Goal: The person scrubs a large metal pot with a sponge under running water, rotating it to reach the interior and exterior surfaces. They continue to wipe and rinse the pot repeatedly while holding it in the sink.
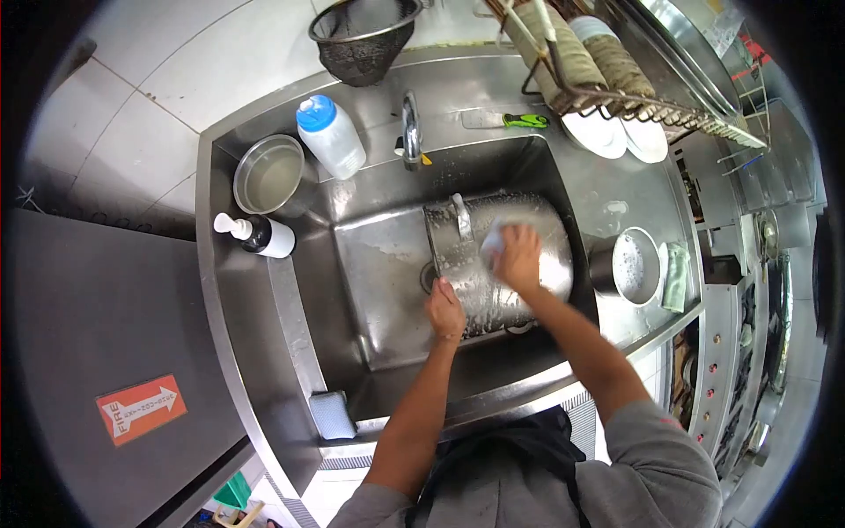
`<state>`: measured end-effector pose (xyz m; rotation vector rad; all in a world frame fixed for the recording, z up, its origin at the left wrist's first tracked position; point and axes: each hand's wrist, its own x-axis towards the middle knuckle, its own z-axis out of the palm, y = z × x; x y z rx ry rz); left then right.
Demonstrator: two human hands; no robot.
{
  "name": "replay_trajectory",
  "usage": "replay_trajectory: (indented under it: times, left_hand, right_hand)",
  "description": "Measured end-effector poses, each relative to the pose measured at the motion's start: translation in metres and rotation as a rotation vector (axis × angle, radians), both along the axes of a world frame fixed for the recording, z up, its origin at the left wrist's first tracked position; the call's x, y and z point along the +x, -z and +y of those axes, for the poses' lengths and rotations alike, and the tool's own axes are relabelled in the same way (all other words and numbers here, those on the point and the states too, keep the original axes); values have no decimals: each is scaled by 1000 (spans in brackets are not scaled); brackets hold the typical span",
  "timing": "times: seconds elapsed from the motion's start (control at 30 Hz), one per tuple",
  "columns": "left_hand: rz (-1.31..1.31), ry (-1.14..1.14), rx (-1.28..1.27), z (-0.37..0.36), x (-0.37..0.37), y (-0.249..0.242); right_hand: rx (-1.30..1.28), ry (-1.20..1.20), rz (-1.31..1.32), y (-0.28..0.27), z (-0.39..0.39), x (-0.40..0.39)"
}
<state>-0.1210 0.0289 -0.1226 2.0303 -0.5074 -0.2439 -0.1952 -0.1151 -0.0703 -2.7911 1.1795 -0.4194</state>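
A large metal pot (484, 299) lies on its side in the sink (378, 330), with soapy streaks on its wall. My left hand (446, 310) is closed on the pot's rim, at the side facing the drain. My right hand (519, 255) presses a pale bluish sponge (493, 242) against the pot's outer wall; the hand is slightly blurred and partly covers the sponge. One pot handle (461, 216) points up near the faucet side. Another handle shows low down, close to my right forearm.
The faucet (411, 132) reaches over the sink's back edge. Left of it stand a blue-capped bottle (334, 141), a metal bowl of liquid (271, 176) and a pump bottle (264, 236). To the right are a suds-filled pot (634, 268), a green cloth (676, 277) and a dish rack (651, 101).
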Motion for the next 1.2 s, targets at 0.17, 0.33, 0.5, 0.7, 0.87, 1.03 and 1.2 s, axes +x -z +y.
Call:
replay_trajectory:
  times: [0.17,0.33,0.5,0.7,0.87,1.03,1.2]
  left_hand:
    - [48,15,8,3,1,7]
    - [159,38,25,6,-1,-8]
    - [75,4,46,4,-2,0]
    - [39,-2,33,0,-3,2]
    - [36,-3,12,0,-2,8]
    - [49,-11,-37,2,-3,-1]
    - [108,-7,1,5,-5,0]
  right_hand:
    - [51,-292,-123,-9,36,56]
    - [119,-250,234,-8,-18,135]
    - [66,-368,142,-15,31,68]
    - [150,-360,599,11,-49,177]
    - [-56,-496,372,-4,-10,110]
    - [163,-687,-15,-12,32,2]
    - [218,-445,-272,9,-39,107]
